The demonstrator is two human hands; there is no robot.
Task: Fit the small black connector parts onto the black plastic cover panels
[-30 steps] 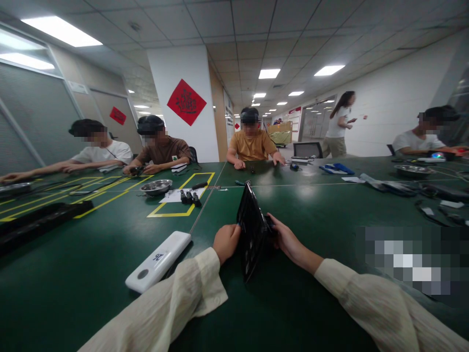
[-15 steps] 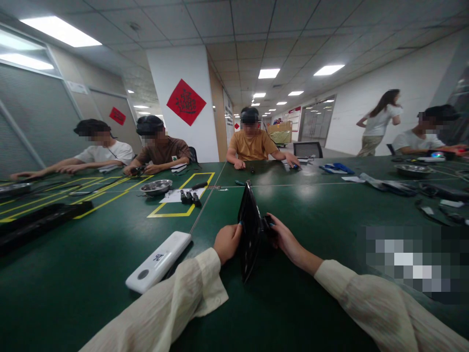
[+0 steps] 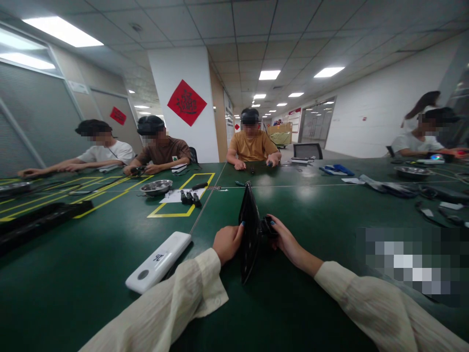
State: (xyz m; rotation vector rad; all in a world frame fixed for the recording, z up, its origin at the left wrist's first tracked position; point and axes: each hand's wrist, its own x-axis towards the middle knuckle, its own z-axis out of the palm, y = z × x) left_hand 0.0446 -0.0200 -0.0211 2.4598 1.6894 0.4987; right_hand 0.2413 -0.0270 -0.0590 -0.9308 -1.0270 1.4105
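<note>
A flat black panel (image 3: 248, 230) stands on its edge on the green table (image 3: 293, 303), almost edge-on to me. My left hand (image 3: 227, 242) grips its left face, fingers curled against it. On the other side my right hand (image 3: 284, 237) is closed on the panel's right face, where a small black part shows under the fingertips. Both cream sleeves rest on the table.
A white power bank (image 3: 158, 261) lies left of my left arm. Farther off are a metal bowl (image 3: 156, 187), small black parts (image 3: 189, 197) on paper in a yellow-taped box, and a long black tray (image 3: 40, 221). Several other people sit around the table.
The black panel has tipped more upright and turned closer to edge-on. A person walking at the back right has moved farther right. My hands keep their hold.
</note>
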